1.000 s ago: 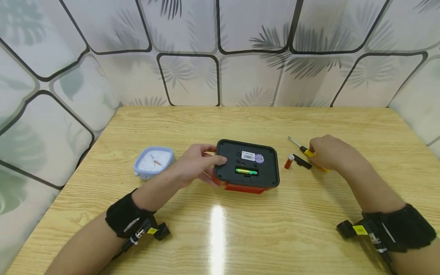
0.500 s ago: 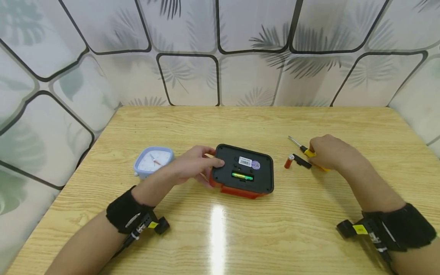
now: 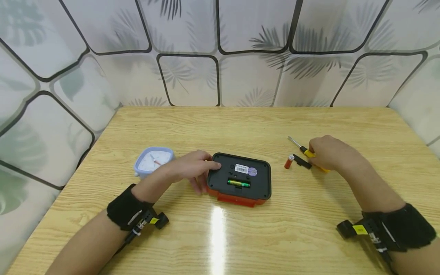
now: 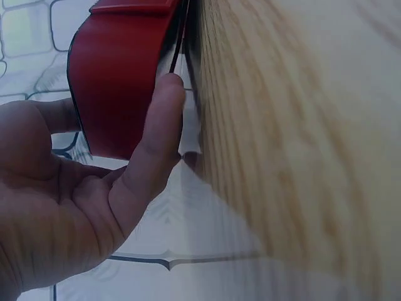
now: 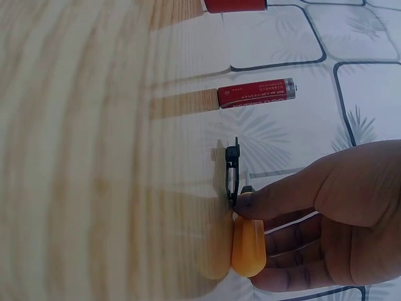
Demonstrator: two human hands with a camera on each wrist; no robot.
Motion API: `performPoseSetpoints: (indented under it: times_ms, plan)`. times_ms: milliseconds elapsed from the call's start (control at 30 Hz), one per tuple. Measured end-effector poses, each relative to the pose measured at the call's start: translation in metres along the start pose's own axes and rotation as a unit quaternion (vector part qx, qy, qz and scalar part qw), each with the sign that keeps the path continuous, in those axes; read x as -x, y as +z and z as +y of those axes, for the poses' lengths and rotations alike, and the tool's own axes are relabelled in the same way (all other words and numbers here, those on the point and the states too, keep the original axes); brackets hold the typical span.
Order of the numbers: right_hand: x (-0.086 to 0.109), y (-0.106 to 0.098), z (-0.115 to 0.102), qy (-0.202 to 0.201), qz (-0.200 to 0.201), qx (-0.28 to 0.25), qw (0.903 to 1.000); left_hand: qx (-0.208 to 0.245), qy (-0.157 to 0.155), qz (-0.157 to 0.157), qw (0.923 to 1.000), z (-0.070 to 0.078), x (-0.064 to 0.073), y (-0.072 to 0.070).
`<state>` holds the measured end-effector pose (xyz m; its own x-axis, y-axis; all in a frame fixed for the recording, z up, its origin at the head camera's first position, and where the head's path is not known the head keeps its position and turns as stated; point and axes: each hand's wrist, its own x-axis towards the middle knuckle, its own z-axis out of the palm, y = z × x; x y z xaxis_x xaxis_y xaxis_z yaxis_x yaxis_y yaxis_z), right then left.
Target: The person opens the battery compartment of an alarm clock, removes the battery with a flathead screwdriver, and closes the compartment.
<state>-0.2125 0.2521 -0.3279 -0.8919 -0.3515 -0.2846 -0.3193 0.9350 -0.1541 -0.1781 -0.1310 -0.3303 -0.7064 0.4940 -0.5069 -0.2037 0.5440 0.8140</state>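
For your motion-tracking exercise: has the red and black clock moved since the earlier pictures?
Yes. The red and black clock has come down flat and slid toward the near table edge, away from the red battery, with the left hand at its side.

Setting: you are at a small staged tabletop booth, more a recording corner than a lived-in room.

You sit at a glossy pale wooden table (image 3: 240,236) that fills the floor of the view. Behind it and along both its sides stand wall panels (image 3: 187,78) printed with faded palm leaves inside dark rounded outlines, closing the table in on three sides. On the table lie only small household items: a pale blue alarm clock (image 3: 153,162) near its left edge, a red device with a black back (image 3: 239,178) at its centre, and a loose red battery (image 3: 289,161) toward its right. Black wrist straps with small cameras (image 3: 357,230) sit on both your forearms, over the table's near edge.
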Motion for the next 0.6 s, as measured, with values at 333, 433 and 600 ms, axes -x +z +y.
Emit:
performPoseSetpoints:
  times_ms: [333, 433, 600]
  plan:
    - [-0.0001, 0.0004, -0.0006, 0.002, 0.001, 0.004, 1.0000, -0.066, 0.013, 0.003, 0.9977, -0.0017, 0.0001, 0.0013]
    - [0.0004, 0.0004, -0.0014, 0.002, 0.001, 0.005, 1.0000, -0.096, 0.025, 0.007, 0.9950, -0.0015, 0.0004, 0.0021]
    - [0.0007, 0.0008, -0.0025, 0.000, 0.002, 0.008, 1.0000, -0.106, 0.042, -0.002, 0.9935, -0.0011, 0.0003, 0.0028]
